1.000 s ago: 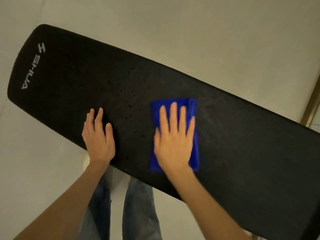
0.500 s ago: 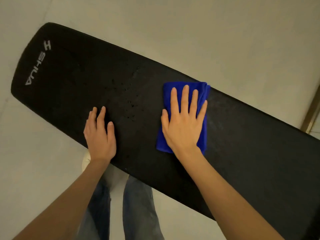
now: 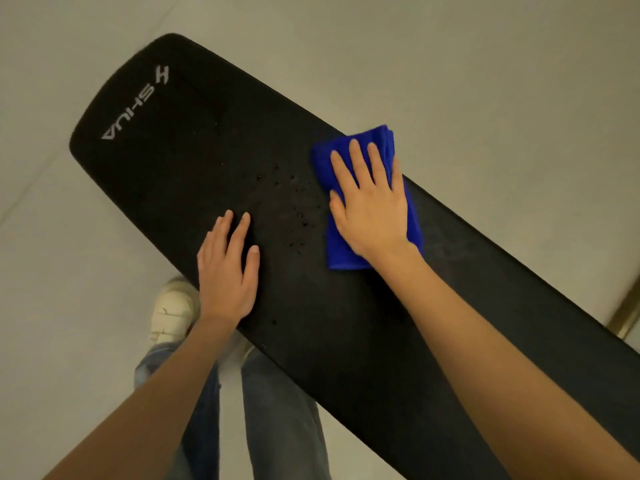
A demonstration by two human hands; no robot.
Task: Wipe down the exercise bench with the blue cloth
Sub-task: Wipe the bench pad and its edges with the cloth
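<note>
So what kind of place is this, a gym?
Probably a gym or home workout room, though little of it shows. The long black padded bench carries a SHUA logo, a pale tiled floor lies below, and the right hand presses a blue cloth on it.

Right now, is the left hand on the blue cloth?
No: the left hand rests on the bare bench, apart from the blue cloth, which the right hand presses.
</note>
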